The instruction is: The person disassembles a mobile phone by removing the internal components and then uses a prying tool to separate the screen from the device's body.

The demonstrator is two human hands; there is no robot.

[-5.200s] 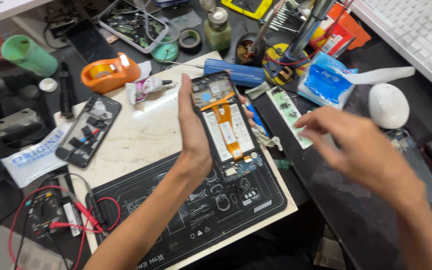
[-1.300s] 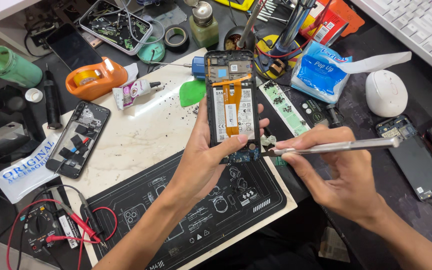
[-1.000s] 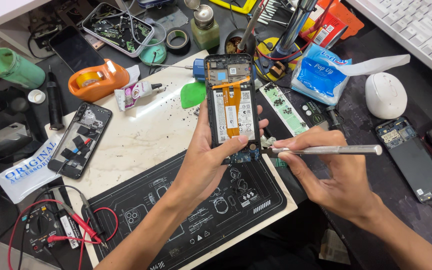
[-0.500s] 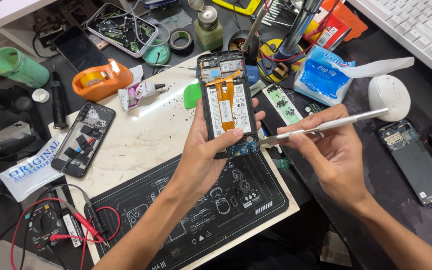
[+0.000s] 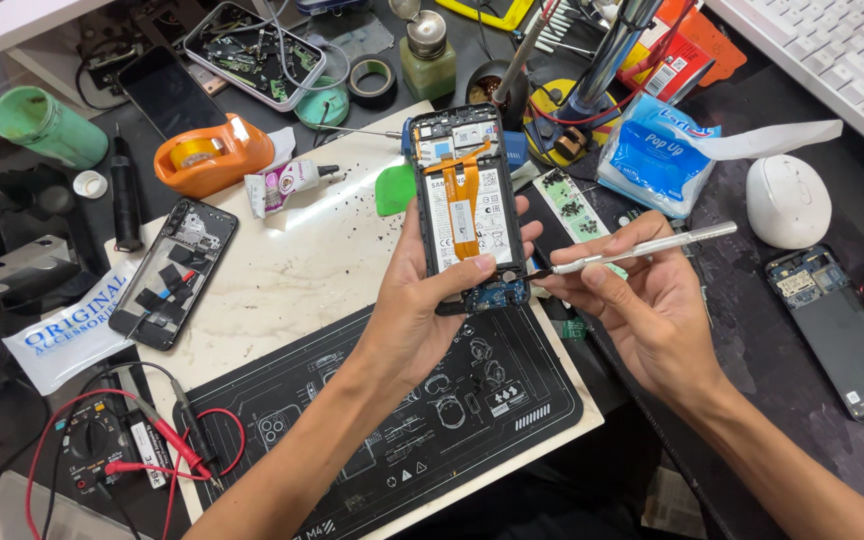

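The left hand [image 5: 422, 310] is closed around an opened phone [image 5: 467, 205], back cover off, its orange ribbon cable showing, held upright above the white work slab [image 5: 292, 290]. The right hand [image 5: 642, 305] pinches a slim metal tool [image 5: 642, 247], whose tip touches the phone's lower right edge. Left of the phone on the slab lie a second opened phone [image 5: 174, 270], a green pick [image 5: 395, 190] and a glue tube [image 5: 287, 183]; an orange tape dispenser [image 5: 210, 155] sits behind them. Right of the phone are a blue tissue pack [image 5: 657, 155] and a white mouse [image 5: 788, 200]. Since half a second ago, the phone sits slightly more upright and the tool lies flatter.
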